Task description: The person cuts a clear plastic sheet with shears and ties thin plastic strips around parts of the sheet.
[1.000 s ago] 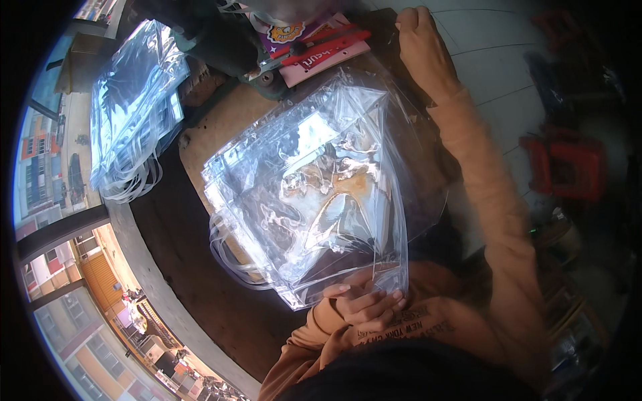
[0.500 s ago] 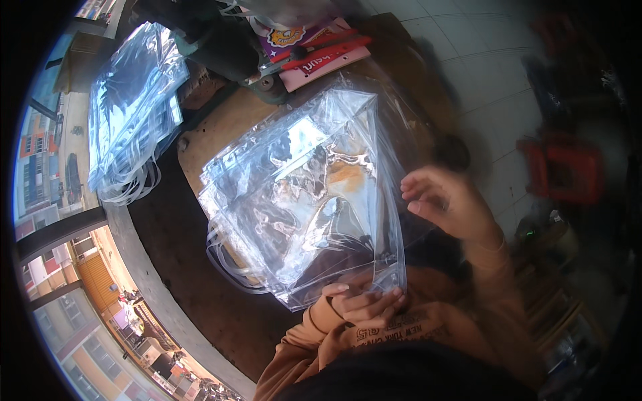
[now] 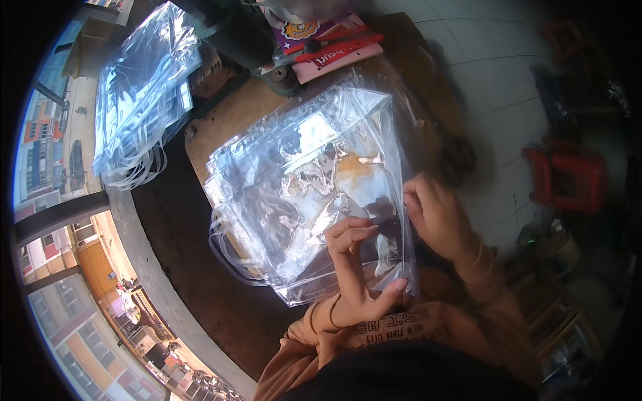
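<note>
A stack of clear plastic bags [image 3: 314, 180] lies in front of me, with see-through strap handles looping out at its left edge. Over the near right corner, my left hand [image 3: 364, 267] is open: its thumb stretches toward the corner and its curled fingers rest over the plastic, apart from the thumb. At the right edge of the stack, my right hand [image 3: 435, 214] has thumb and fingertips pinched together on the rim of the plastic. Glare hides how many layers lie between those fingertips.
A second pile of clear bags [image 3: 144, 100] with dangling handles sits at the far left. Behind the stack stand a dark machine [image 3: 234, 33], red-handled scissors [image 3: 341, 47] and a pink printed sheet [image 3: 334, 63]. A red stool [image 3: 568, 177] is on the tiled floor at right.
My right hand has come in leftward onto the plastic's right edge and closed. My left hand has opened, its fingers lifting up and away from the near corner.
</note>
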